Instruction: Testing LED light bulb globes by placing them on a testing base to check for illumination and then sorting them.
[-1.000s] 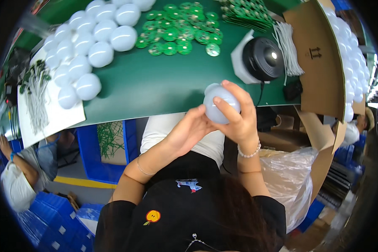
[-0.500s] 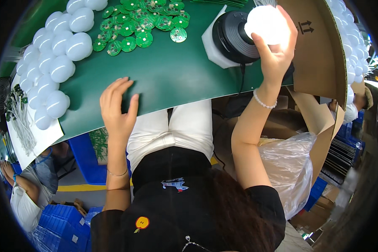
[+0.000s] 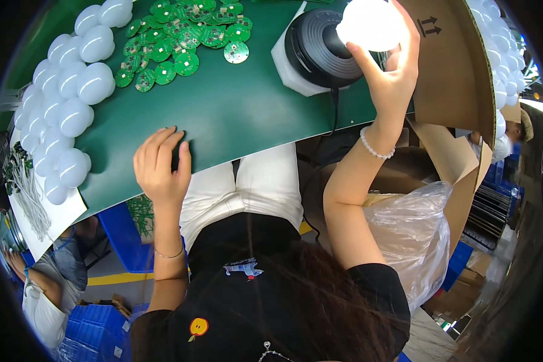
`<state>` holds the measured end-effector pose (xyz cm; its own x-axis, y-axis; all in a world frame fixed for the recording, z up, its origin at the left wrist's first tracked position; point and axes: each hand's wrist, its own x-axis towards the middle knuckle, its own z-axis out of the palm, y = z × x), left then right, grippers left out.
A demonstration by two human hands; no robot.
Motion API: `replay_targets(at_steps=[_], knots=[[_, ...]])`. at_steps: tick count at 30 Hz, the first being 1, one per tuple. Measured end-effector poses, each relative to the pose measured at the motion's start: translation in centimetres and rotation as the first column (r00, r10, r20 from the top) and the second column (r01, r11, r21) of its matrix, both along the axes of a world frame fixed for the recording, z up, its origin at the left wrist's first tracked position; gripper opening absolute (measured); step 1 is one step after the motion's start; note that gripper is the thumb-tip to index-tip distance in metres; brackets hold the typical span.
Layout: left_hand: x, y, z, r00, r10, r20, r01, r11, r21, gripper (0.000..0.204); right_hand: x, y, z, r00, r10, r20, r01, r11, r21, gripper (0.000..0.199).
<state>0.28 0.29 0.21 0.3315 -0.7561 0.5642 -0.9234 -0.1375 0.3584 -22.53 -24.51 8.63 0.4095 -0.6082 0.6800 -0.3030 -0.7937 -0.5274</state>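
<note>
My right hand has its fingers and thumb wrapped round a brightly lit round light bulb. The bulb's neck end points at a black, ribbed, round device; glare hides whether they touch. A white pad lies under that device, and a black cord runs from it over the table edge. My left hand rests palm down at the near edge of the green table, fingers a little apart and holding nothing. Beyond it lies a heap of round green circuit boards.
White bulb globes are massed on the table's left. White wires lie on a sheet beside them. An open carton stands at the right, with clear plastic below it and more globes beyond. Another person's arm shows at lower left.
The whole view has shifted slightly, with the table's things now farther left in it. My right hand stays on the lit bulb, and my left still rests at the table edge.
</note>
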Motion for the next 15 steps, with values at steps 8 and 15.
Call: replay_targets(at_steps=[8, 15], knots=[[0.0, -0.1, 0.2, 1.0, -0.011, 0.0, 0.011, 1.0, -0.012, 0.015, -1.0, 2.5, 1.0, 0.971, -0.207, -0.12, 0.197, 0.976, -0.092, 0.07], [0.0, 0.0, 0.0, 1.0, -0.004, -0.002, 0.004, 1.0, -0.002, 0.014, 0.2, 1.3, 0.5, 0.974, -0.187, -0.124, 0.13, 0.921, -0.368, 0.075]])
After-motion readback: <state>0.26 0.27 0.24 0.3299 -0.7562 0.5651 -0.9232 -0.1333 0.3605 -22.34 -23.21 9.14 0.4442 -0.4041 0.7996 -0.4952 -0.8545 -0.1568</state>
